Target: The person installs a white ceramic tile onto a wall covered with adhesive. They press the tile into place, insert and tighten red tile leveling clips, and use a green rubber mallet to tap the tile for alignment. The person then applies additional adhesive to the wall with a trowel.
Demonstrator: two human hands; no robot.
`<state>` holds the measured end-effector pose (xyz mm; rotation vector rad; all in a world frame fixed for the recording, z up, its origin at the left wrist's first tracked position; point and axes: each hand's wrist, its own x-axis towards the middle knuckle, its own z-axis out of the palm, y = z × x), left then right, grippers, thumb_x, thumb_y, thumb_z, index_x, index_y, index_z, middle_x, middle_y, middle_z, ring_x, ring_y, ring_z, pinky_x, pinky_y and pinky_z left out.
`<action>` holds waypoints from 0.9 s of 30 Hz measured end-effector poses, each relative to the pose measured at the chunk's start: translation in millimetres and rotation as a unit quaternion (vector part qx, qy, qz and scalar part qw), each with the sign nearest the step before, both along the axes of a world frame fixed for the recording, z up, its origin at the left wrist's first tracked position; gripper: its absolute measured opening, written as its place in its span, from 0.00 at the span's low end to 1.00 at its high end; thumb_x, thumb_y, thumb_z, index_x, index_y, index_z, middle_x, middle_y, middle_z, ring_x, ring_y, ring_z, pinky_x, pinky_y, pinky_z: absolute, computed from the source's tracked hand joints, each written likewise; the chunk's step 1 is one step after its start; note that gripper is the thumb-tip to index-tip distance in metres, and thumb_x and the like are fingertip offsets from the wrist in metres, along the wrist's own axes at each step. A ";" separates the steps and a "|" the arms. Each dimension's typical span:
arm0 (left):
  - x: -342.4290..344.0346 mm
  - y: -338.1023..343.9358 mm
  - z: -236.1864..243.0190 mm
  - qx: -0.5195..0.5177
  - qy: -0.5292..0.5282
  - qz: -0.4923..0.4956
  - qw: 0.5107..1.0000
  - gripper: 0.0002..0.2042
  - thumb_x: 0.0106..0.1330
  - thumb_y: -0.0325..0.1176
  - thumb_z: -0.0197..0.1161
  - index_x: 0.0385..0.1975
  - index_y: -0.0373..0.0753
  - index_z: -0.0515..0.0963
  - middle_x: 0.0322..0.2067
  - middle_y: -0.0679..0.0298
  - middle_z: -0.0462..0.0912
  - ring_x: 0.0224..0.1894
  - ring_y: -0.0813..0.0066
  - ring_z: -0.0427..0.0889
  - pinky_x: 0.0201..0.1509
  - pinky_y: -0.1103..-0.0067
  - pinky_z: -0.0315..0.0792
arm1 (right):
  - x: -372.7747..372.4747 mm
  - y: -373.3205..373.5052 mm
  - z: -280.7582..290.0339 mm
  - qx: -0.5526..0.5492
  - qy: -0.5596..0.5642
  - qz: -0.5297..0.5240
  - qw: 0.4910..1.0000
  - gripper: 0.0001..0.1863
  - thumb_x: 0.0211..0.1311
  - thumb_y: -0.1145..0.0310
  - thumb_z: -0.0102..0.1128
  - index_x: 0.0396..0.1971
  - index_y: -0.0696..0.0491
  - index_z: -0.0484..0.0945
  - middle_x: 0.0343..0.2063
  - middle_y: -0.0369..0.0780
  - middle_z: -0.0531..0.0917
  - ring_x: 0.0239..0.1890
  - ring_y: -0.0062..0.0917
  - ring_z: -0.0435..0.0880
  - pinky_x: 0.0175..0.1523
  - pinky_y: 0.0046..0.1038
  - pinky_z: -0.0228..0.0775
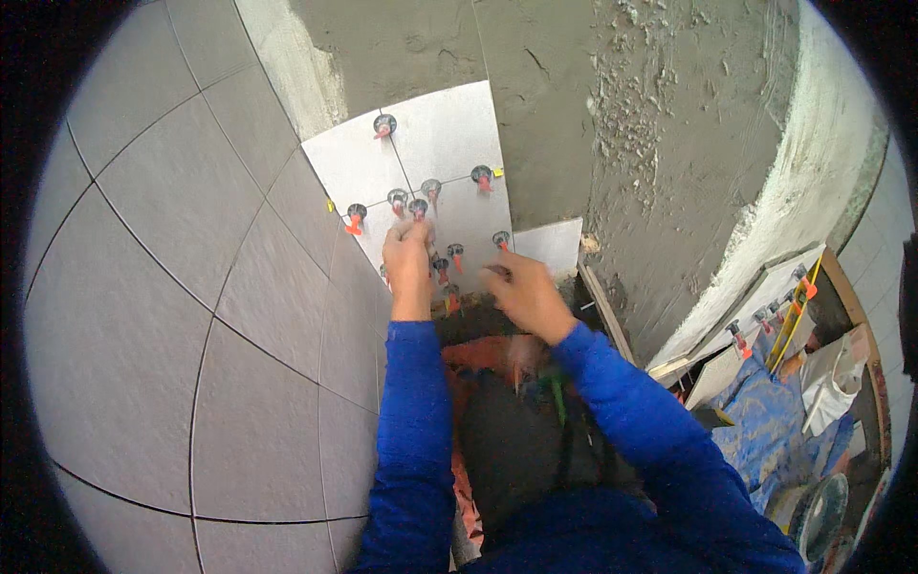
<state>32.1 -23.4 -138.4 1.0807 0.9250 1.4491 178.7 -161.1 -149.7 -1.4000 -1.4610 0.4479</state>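
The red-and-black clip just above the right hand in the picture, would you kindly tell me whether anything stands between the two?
Nothing visible stands between the right hand and the red-and-black clip; the hand is close beneath it, too blurred to tell whether they touch.

From close above and behind the left hand [408,271] and right hand [531,297], a head-worn fisheye view is aimed down.

My right hand [524,295] is blurring; I am not resolving whether it is gripping anything. My left hand [408,266] is hiding part of the light tiles [449,134]. The lower edge is cutting off my blue sleeves [413,411].
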 end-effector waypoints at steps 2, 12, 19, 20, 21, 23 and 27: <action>-5.9 -2.3 -4.9 0.005 0.032 0.001 0.999 0.11 0.71 0.39 0.61 0.37 0.36 0.78 0.25 0.68 0.78 0.21 0.85 0.70 0.24 0.83 0.65 | -15.7 34.4 4.9 -0.020 0.077 0.059 0.995 0.16 0.68 0.61 0.60 0.41 0.61 0.82 0.31 0.45 0.85 0.26 0.30 0.83 0.29 0.31 0.75; -15.4 22.8 -0.6 -0.162 -0.121 -0.168 0.965 0.14 0.74 0.47 0.53 0.35 0.44 0.77 0.19 0.71 0.76 0.11 0.82 0.62 0.14 0.81 0.54 | -62.8 133.8 -3.4 -0.127 0.475 0.201 0.847 0.14 0.74 0.56 0.56 0.34 0.52 0.76 0.22 0.34 0.78 0.17 0.19 0.74 0.19 0.24 0.62; -10.6 44.7 -16.6 -0.148 -0.214 -0.201 0.944 0.10 0.75 0.45 0.55 0.37 0.47 0.76 0.24 0.71 0.79 0.14 0.83 0.66 0.12 0.83 0.53 | -68.8 151.0 -5.3 -0.095 0.575 0.181 0.792 0.15 0.74 0.58 0.54 0.29 0.52 0.75 0.19 0.34 0.76 0.18 0.21 0.73 0.20 0.27 0.60; -12.7 48.4 -19.7 -0.134 -0.218 -0.223 0.941 0.10 0.75 0.44 0.55 0.39 0.46 0.76 0.27 0.69 0.81 0.17 0.81 0.69 0.16 0.82 0.58 | -69.5 150.5 -3.3 -0.097 0.573 0.167 0.797 0.14 0.74 0.59 0.54 0.30 0.51 0.75 0.19 0.34 0.75 0.17 0.21 0.72 0.19 0.27 0.59; -14.2 52.0 -23.2 -0.133 -0.221 -0.225 0.940 0.10 0.75 0.44 0.55 0.40 0.44 0.76 0.30 0.66 0.82 0.21 0.78 0.73 0.19 0.80 0.63 | -70.6 149.6 -0.8 -0.100 0.579 0.173 0.790 0.14 0.74 0.59 0.54 0.29 0.51 0.75 0.19 0.34 0.74 0.17 0.21 0.72 0.19 0.27 0.59; -24.2 61.2 -26.2 -0.131 -0.220 -0.251 0.933 0.13 0.75 0.43 0.55 0.42 0.40 0.78 0.39 0.59 0.87 0.30 0.71 0.83 0.30 0.76 0.77 | -71.9 147.2 4.7 -0.121 0.587 0.175 0.781 0.13 0.74 0.60 0.54 0.29 0.51 0.74 0.18 0.33 0.73 0.16 0.21 0.72 0.19 0.27 0.59; -28.4 70.1 -29.0 -0.136 -0.200 -0.265 0.933 0.11 0.73 0.43 0.58 0.41 0.43 0.77 0.32 0.63 0.84 0.24 0.74 0.78 0.25 0.77 0.72 | -77.2 141.3 11.9 -0.104 0.588 0.152 0.788 0.14 0.74 0.61 0.53 0.27 0.50 0.73 0.17 0.33 0.72 0.15 0.22 0.71 0.17 0.27 0.58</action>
